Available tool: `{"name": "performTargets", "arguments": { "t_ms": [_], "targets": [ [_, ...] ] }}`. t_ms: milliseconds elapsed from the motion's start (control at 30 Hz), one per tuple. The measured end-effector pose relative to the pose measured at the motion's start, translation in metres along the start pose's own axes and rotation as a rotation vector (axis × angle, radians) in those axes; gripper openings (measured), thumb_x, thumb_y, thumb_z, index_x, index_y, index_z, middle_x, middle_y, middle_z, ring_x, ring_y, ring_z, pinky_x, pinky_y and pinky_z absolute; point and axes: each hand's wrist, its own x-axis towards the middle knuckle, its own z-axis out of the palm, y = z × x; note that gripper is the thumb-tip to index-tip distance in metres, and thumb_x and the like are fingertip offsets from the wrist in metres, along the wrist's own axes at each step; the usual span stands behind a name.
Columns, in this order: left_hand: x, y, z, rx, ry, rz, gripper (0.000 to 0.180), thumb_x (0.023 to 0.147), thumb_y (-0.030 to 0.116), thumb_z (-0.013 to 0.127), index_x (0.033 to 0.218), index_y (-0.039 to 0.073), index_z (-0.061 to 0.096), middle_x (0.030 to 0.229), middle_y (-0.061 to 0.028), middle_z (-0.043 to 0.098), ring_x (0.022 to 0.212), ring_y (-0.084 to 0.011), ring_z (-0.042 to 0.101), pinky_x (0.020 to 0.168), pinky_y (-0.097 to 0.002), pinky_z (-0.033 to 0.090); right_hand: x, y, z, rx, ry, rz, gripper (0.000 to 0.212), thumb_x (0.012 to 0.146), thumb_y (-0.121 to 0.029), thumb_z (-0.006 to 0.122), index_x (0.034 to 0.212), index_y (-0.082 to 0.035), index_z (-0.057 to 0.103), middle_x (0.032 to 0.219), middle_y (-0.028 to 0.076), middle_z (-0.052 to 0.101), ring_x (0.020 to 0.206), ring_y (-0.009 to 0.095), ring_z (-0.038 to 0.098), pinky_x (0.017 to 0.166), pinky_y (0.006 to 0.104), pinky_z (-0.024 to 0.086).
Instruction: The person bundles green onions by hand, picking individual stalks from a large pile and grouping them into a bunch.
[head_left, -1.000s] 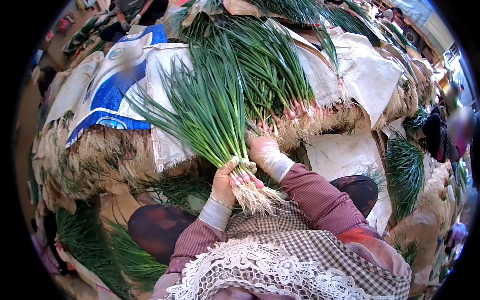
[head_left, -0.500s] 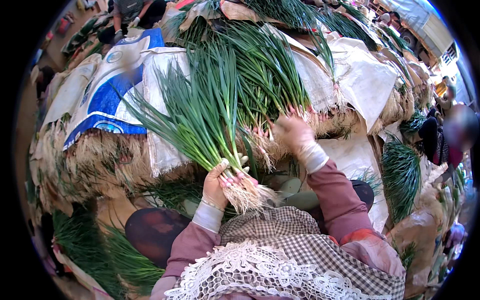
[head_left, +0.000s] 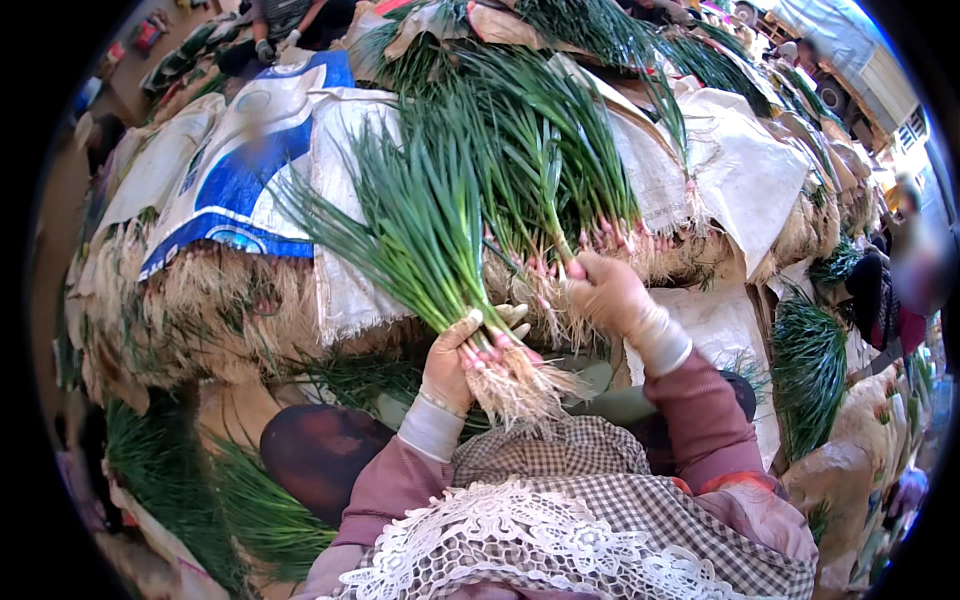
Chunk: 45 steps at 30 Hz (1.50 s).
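My left hand (head_left: 450, 365), in a pale glove, is closed around a thick bunch of green onions (head_left: 425, 225). Their pinkish bulbs and pale, stringy roots hang toward my lap, and the long leaves fan out up and to the left. To its right my gloved right hand (head_left: 610, 292) pinches a green onion (head_left: 556, 218) low on its stem, at the front of the loose green onions (head_left: 600, 165) on the pile. Part of that onion's root end is hidden by the fingers. The two hands are apart.
White and blue woven sacks (head_left: 250, 165) cover much of the stacked onions, whose roots (head_left: 220, 295) stick out along the front. More greens lie at lower left (head_left: 265, 510) and right (head_left: 808, 350). Another person's gloved hands (head_left: 265, 50) show at far left.
The whole view has shifted slightly. My right hand has closed on a green onion, which now stands out from the pile. My left hand still holds its bunch.
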Motion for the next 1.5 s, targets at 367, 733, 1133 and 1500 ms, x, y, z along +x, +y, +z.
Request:
{"name": "performTargets", "arguments": {
  "t_ms": [367, 733, 1133, 1500],
  "targets": [
    [-0.01, 0.002, 0.003, -0.122, -0.048, -0.13, 0.036, 0.08, 0.022, 0.044, 0.1, -0.008, 0.045, 0.078, -0.0185, 0.054, 0.089, -0.0363, 0.052, 0.071, -0.0541, 0.043, 0.044, 0.039, 0.069, 1.413, -0.631, 0.137, 0.032, 0.085, -0.035, 0.039, 0.096, -0.009, 0.053, 0.056, -0.002, 0.046, 0.049, 0.005, 0.042, 0.045, 0.0182, 0.037],
    [-0.011, 0.009, 0.011, 0.089, -0.045, -0.077, 0.032, 0.078, 0.017, 0.046, 0.093, -0.011, 0.047, 0.083, -0.0239, 0.055, 0.074, -0.0295, 0.057, 0.067, -0.0413, 0.049, 0.035, 0.116, 0.168, 0.442, -0.613, 0.014, 0.024, 0.081, -0.026, 0.043, 0.085, -0.006, 0.056, 0.073, 0.005, 0.056, 0.064, 0.015, 0.054, 0.058, 0.0255, 0.044],
    [-0.004, -0.009, 0.008, 0.634, 0.172, -0.042, 0.015, 0.078, 0.006, 0.048, 0.089, -0.004, 0.049, 0.067, -0.0173, 0.058, 0.044, -0.0173, 0.054, 0.039, -0.0212, 0.044, 0.045, 0.022, 0.069, 0.798, -0.131, 0.284, 0.013, 0.078, -0.015, 0.04, 0.078, -0.005, 0.048, 0.057, 0.003, 0.051, 0.044, 0.01, 0.046, 0.039, 0.0207, 0.036],
    [0.008, -0.002, -0.014, -0.058, -0.218, -0.146, 0.039, 0.079, 0.019, 0.045, 0.105, -0.01, 0.043, 0.083, -0.0189, 0.055, 0.081, -0.0364, 0.056, 0.077, -0.0491, 0.043, -0.01, 0.073, 0.162, 1.718, -0.222, 0.74, 0.027, 0.079, -0.035, 0.051, 0.081, -0.008, 0.055, 0.065, 0.003, 0.056, 0.057, 0.016, 0.055, 0.053, 0.0255, 0.048]
  ]
}}
